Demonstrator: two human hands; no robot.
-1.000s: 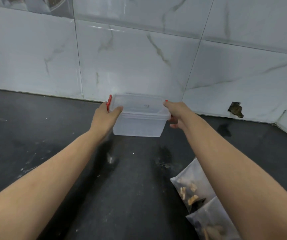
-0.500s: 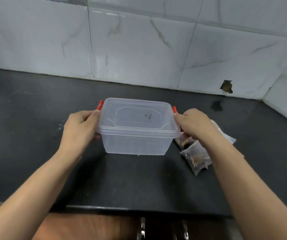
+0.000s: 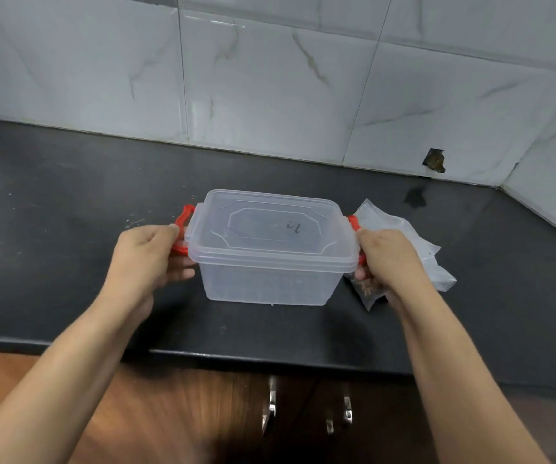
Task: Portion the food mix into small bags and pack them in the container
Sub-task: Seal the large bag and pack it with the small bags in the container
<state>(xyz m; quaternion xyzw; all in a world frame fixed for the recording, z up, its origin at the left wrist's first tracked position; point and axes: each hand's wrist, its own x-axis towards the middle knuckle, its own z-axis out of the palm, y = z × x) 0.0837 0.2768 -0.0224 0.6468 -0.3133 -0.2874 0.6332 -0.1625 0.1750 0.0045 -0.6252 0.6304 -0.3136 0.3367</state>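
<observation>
A clear plastic container with its lid on and red side clips stands on the black counter, near the front edge. My left hand grips its left red clip. My right hand grips the right red clip. The box looks empty through its wall. Small clear bags of brown food mix lie just right of the container, partly hidden behind my right hand.
A white marble-tiled wall runs along the back and turns at the right corner. One tile has a broken hole. Below the counter edge are wooden cabinet doors with metal handles.
Both hands have pulled the container from the back wall toward the counter's front edge. The view has tilted down, showing the cabinet below. My fingers now sit on the red clips.
</observation>
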